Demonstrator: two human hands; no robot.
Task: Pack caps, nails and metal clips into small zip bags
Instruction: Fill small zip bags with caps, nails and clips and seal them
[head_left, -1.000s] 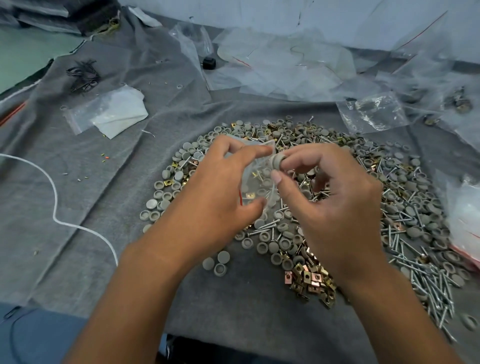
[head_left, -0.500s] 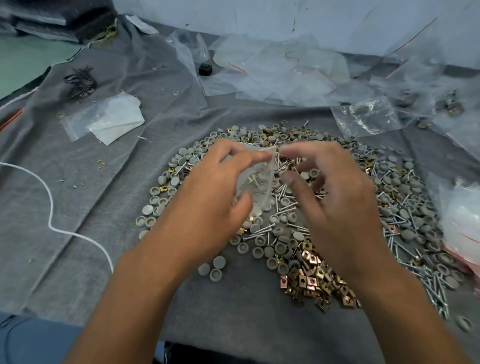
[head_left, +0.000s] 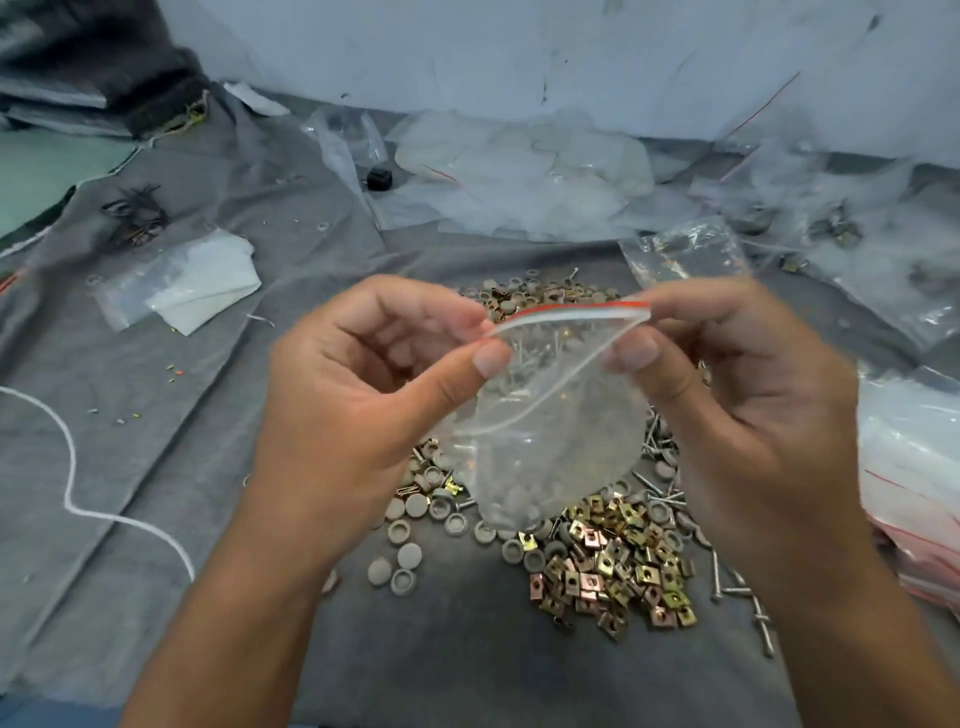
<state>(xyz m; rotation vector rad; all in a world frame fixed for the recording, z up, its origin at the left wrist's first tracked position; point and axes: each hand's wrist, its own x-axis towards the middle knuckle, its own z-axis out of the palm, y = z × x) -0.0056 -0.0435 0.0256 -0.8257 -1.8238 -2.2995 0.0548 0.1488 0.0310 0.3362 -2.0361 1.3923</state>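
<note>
Head view shows our left hand (head_left: 363, 395) and right hand (head_left: 727, 395) pinching the zip bag (head_left: 550, 441) at its open top above the caps (head_left: 410, 564), so we think pressing it closed comes next.

Setting: small hand-packing workbench.
Surface: grey cloth (head_left: 156, 415) under both hands.
Stock: loose caps (head_left: 410, 506), metal clips (head_left: 613, 577), nails (head_left: 748, 597) below the hands.
Supplies: empty zip bags (head_left: 519, 182) beyond them.
</note>
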